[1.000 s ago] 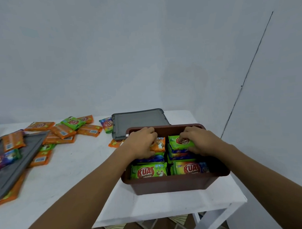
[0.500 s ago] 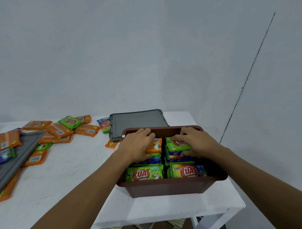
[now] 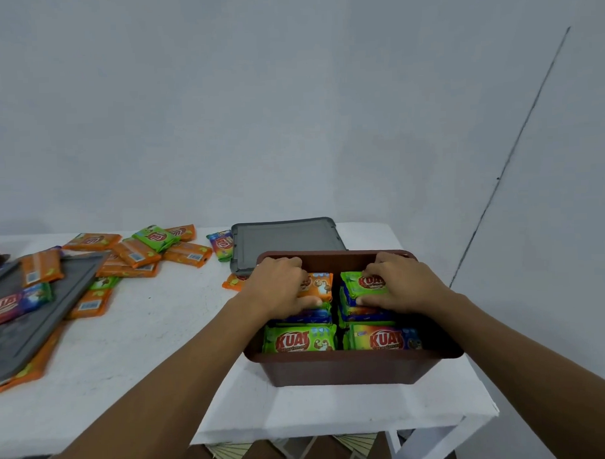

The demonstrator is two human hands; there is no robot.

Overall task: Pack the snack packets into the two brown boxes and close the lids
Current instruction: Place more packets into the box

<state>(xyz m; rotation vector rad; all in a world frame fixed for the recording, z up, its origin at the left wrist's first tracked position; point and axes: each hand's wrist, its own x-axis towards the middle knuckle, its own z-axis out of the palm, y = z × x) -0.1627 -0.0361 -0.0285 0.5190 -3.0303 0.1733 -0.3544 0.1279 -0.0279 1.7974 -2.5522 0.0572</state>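
Glossy packets in orange, green and blue, marked KUAT. The brown box [image 3: 350, 366] holds them in two rows, stacked near its rim. The left hand [image 3: 282, 286] grips an orange packet [image 3: 320, 284] atop the far left stack, fingers over its 12 o'clock edge, thumb at 6. The right hand [image 3: 404, 286] grips a green packet [image 3: 356, 285] likewise. A grey lid [image 3: 284, 236] lies at the box's 11 o'clock, loose packets [image 3: 137, 252] at 10.

I see glossy plastic wrappers on the snack packets [image 3: 300, 340], catching the light. The brown box [image 3: 337, 369] looks like smooth plastic with a dull sheen, the grey lid [image 3: 285, 239] behind it matt plastic, the white table [image 3: 143, 338] painted, rough and scuffed.
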